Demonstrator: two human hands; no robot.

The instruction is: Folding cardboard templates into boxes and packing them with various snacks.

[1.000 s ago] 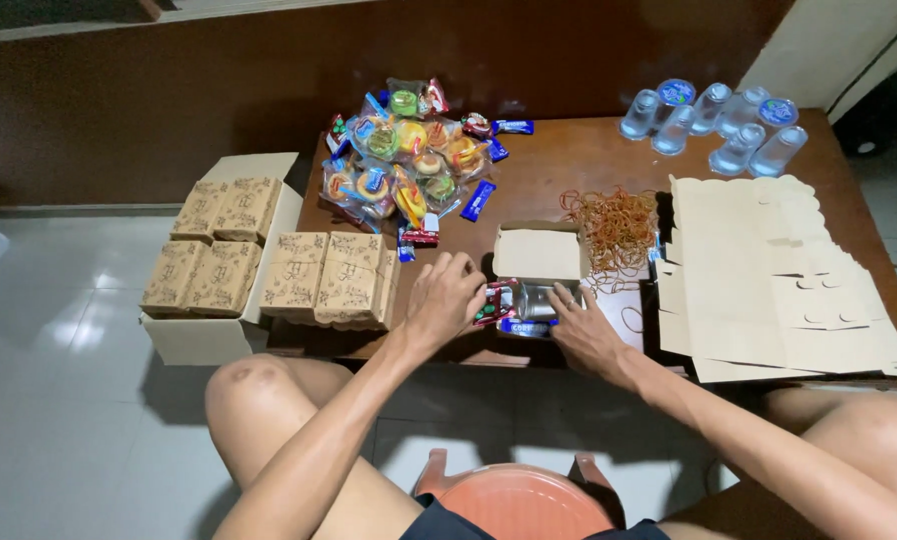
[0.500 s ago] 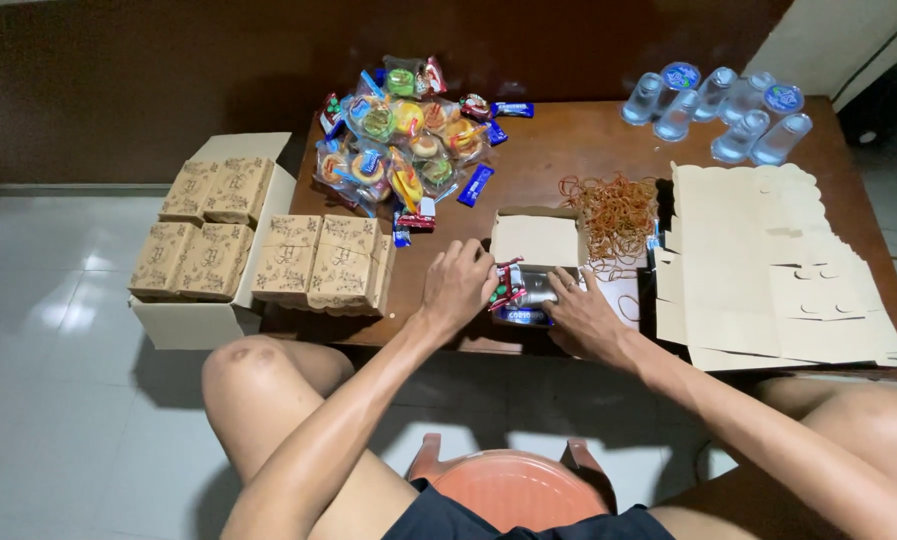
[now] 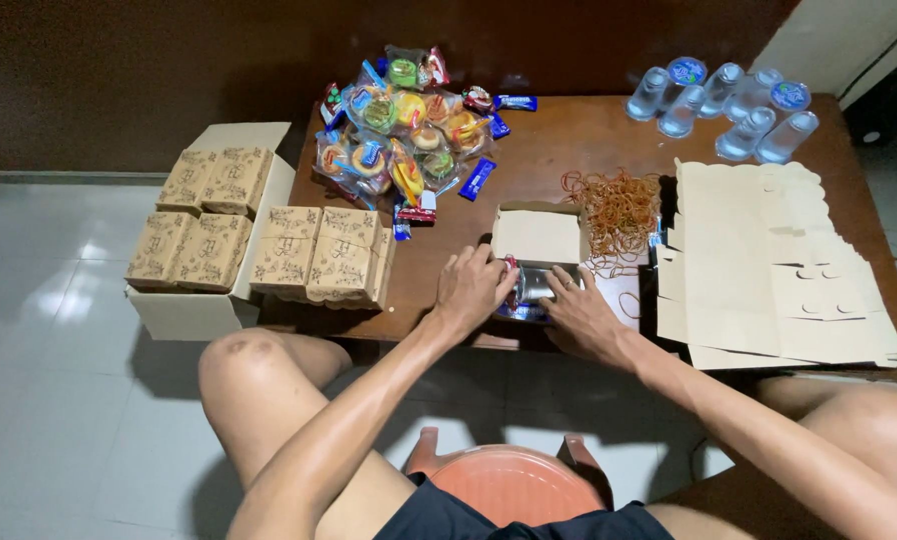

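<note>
Both hands have edged closer together over the open snack box at the near edge of the worktop, so the packing looks well under way. The left hand and right hand press on the packets inside; whether either grips one I cannot tell. Wrapped snacks lie beyond, rubber bands and flat box blanks to the right, filled boxes left. Nothing blocks them.

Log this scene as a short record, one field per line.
Left hand: pressing snacks into the open box
Right hand: on the same box's near edge
Snack pile: wrapped sweets, far left of the wooden table
Rubber bands: loose heap right of the box
Flat cartons: stacked at right
Water cups: far right corner
Closed boxes: left edge
</note>
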